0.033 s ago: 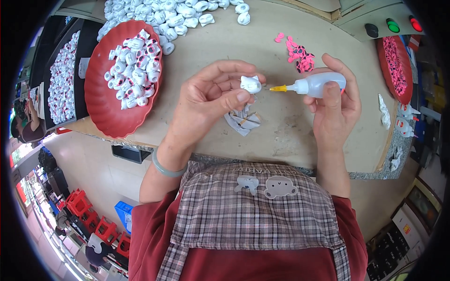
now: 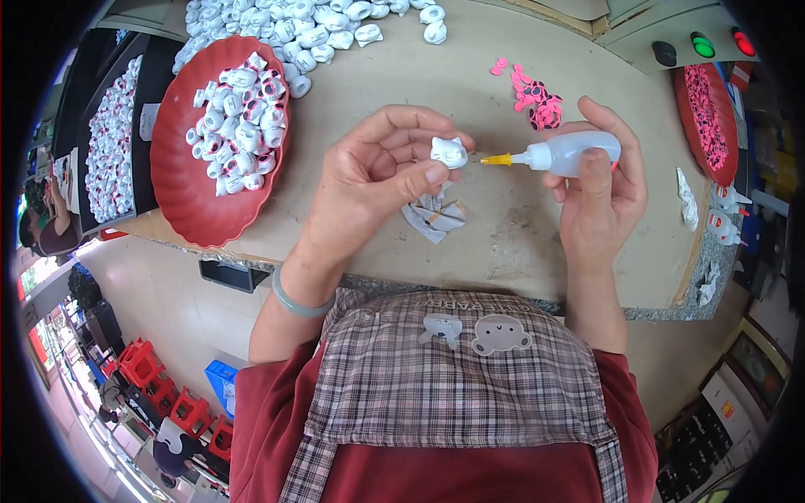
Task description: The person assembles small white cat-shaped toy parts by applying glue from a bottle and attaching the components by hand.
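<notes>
My left hand [image 2: 365, 168] pinches a small white cat-eared head piece [image 2: 449, 153] between thumb and fingertips, above the table. In my right hand [image 2: 597, 205] lies a translucent squeeze bottle [image 2: 579, 153], held on its side between thumb and fingers. Its narrow yellow nozzle [image 2: 496, 159] points left at the white piece, with a small gap between them. A crumpled grey-white paper [image 2: 432, 220] with brownish stains lies on the table below the left fingertips. Small pink pieces [image 2: 537, 102], some with dark centres, are scattered beyond the bottle.
A red scalloped tray [image 2: 197, 222] at left holds many white pieces, some with pink parts. A pile of white pieces [image 2: 314, 36] covers the far left. Another red tray [image 2: 728, 173] with pink pieces stands at right, near white bottles [image 2: 723, 226] and crumpled tissue [image 2: 688, 199].
</notes>
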Action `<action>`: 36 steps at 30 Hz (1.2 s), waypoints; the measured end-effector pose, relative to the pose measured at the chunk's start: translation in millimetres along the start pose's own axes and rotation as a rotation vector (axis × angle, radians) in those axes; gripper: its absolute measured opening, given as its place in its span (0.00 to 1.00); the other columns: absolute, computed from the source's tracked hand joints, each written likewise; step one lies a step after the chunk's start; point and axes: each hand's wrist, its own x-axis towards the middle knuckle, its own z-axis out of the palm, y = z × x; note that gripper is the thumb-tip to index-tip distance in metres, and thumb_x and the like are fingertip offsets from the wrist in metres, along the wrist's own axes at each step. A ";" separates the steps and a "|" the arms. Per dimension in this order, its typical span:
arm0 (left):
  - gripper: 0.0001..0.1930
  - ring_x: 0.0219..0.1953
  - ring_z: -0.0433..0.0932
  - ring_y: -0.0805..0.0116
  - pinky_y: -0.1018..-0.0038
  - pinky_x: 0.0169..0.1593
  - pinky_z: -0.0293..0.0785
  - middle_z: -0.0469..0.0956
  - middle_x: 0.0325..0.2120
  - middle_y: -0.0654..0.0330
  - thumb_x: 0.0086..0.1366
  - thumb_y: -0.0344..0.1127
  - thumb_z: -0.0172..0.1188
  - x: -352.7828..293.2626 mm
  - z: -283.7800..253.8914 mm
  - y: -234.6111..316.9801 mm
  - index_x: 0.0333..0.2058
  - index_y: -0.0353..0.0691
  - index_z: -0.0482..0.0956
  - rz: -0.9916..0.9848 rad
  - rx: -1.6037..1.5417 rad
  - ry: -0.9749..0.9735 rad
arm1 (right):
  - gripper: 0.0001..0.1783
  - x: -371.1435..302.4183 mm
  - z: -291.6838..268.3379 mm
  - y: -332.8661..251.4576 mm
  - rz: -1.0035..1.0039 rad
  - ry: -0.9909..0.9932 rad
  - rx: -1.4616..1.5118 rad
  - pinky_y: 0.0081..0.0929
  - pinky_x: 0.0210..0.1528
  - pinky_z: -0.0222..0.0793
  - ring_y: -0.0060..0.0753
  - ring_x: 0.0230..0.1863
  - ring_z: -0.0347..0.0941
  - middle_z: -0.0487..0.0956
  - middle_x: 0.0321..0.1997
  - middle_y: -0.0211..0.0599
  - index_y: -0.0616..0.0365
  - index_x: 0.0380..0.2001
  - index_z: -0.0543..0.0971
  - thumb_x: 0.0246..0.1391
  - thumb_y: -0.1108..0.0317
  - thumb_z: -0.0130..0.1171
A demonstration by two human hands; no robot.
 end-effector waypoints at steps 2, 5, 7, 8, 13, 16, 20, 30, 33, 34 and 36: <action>0.16 0.38 0.76 0.71 0.79 0.41 0.74 0.76 0.43 0.46 0.58 0.25 0.58 0.0 1.7 -2.0 0.46 0.30 0.73 0.010 0.002 0.030 | 0.20 -1.9 0.0 0.8 -0.072 -0.007 -0.025 0.11 0.20 0.62 0.17 0.24 0.71 0.78 0.32 0.39 0.66 0.50 0.68 0.57 0.65 0.55; 0.16 0.41 0.77 0.69 0.77 0.44 0.75 0.77 0.41 0.47 0.58 0.25 0.59 0.3 -1.4 -3.3 0.46 0.29 0.74 0.020 0.008 0.019 | 0.20 -4.2 -0.5 0.3 -0.166 -0.055 -0.092 0.11 0.22 0.63 0.18 0.24 0.71 0.79 0.33 0.41 0.66 0.50 0.68 0.59 0.64 0.53; 0.16 0.42 0.77 0.68 0.78 0.43 0.75 0.77 0.41 0.47 0.58 0.26 0.59 0.0 -3.9 -4.7 0.46 0.29 0.74 0.015 0.023 0.012 | 0.24 -6.2 -0.8 -0.1 -0.242 -0.097 -0.226 0.15 0.22 0.61 0.23 0.24 0.69 0.77 0.35 0.47 0.68 0.52 0.66 0.61 0.59 0.50; 0.16 0.42 0.77 0.68 0.78 0.43 0.75 0.77 0.41 0.47 0.58 0.26 0.59 -0.4 -3.4 -4.4 0.46 0.29 0.74 0.013 0.022 0.013 | 0.24 -6.2 -0.8 0.6 -0.241 -0.097 -0.226 0.15 0.22 0.61 0.23 0.24 0.69 0.77 0.35 0.47 0.68 0.52 0.66 0.61 0.59 0.50; 0.18 0.45 0.76 0.66 0.76 0.46 0.73 0.76 0.43 0.46 0.59 0.27 0.59 -0.8 -2.2 -4.2 0.49 0.29 0.73 -0.031 0.005 0.010 | 0.24 -5.8 -0.3 3.3 -0.336 -0.120 -0.288 0.16 0.22 0.62 0.22 0.23 0.68 0.77 0.34 0.47 0.68 0.52 0.66 0.61 0.59 0.50; 0.19 0.45 0.76 0.65 0.76 0.47 0.73 0.76 0.43 0.46 0.59 0.28 0.59 -0.9 -2.0 -4.7 0.49 0.29 0.73 -0.034 0.015 -0.001 | 0.24 -6.1 -0.4 4.4 -0.349 -0.120 -0.302 0.16 0.23 0.62 0.21 0.23 0.67 0.78 0.34 0.47 0.68 0.52 0.66 0.61 0.60 0.50; 0.19 0.45 0.76 0.66 0.76 0.47 0.72 0.76 0.43 0.47 0.59 0.29 0.59 -1.0 -0.8 -5.1 0.49 0.29 0.73 -0.033 0.012 0.002 | 0.24 -6.5 -0.4 3.5 -0.352 -0.117 -0.323 0.16 0.23 0.62 0.20 0.22 0.67 0.78 0.34 0.47 0.68 0.52 0.66 0.61 0.60 0.50; 0.18 0.44 0.76 0.67 0.75 0.47 0.73 0.76 0.43 0.47 0.59 0.29 0.59 -0.6 -2.4 -7.9 0.48 0.29 0.73 -0.032 0.011 -0.017 | 0.20 -5.9 -2.9 5.2 -0.349 -0.140 -0.306 0.16 0.29 0.71 0.25 0.29 0.76 0.79 0.34 0.46 0.70 0.48 0.69 0.56 0.68 0.56; 0.18 0.44 0.76 0.66 0.75 0.47 0.73 0.76 0.43 0.47 0.59 0.29 0.59 0.0 -3.1 -8.9 0.48 0.29 0.73 -0.038 0.014 -0.019 | 0.20 -6.0 -2.8 5.6 -0.351 -0.136 -0.321 0.15 0.29 0.71 0.25 0.29 0.77 0.79 0.34 0.45 0.69 0.48 0.70 0.56 0.67 0.56; 0.18 0.44 0.76 0.66 0.75 0.48 0.73 0.76 0.43 0.47 0.60 0.29 0.58 0.2 -3.3 -9.4 0.48 0.29 0.73 -0.043 0.014 -0.021 | 0.20 -5.9 -2.5 5.7 -0.349 -0.131 -0.323 0.15 0.28 0.71 0.24 0.29 0.77 0.79 0.34 0.45 0.69 0.47 0.70 0.56 0.67 0.57; 0.17 0.44 0.76 0.66 0.75 0.48 0.73 0.76 0.43 0.47 0.60 0.28 0.58 0.8 -3.7 -11.0 0.48 0.29 0.73 -0.046 0.016 -0.032 | 0.20 -5.4 -1.9 4.7 -0.342 -0.132 -0.316 0.15 0.28 0.71 0.24 0.28 0.77 0.79 0.34 0.45 0.69 0.47 0.70 0.56 0.66 0.57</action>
